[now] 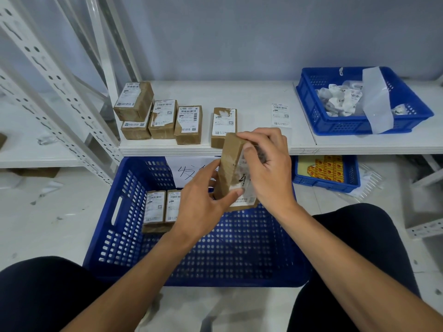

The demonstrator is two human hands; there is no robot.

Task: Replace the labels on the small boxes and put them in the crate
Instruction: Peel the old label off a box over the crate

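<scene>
A small box (230, 168) is held upright above the blue crate (115, 236). The left hand (203, 204) has its fingers clamped on the box's lower end; the right hand (266, 164) has its fingers curled over the upper, labelled face. Two labelled boxes (155, 207) lie in the crate; five other boxes (188, 123) sit on the shelf (251, 97).

crate (115, 236) blue, perforated | boxes (188, 124) brown w/ white labels (188, 118)

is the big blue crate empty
Not empty: the crate holds at least two labelled boxes, side by side near its left wall.
</scene>
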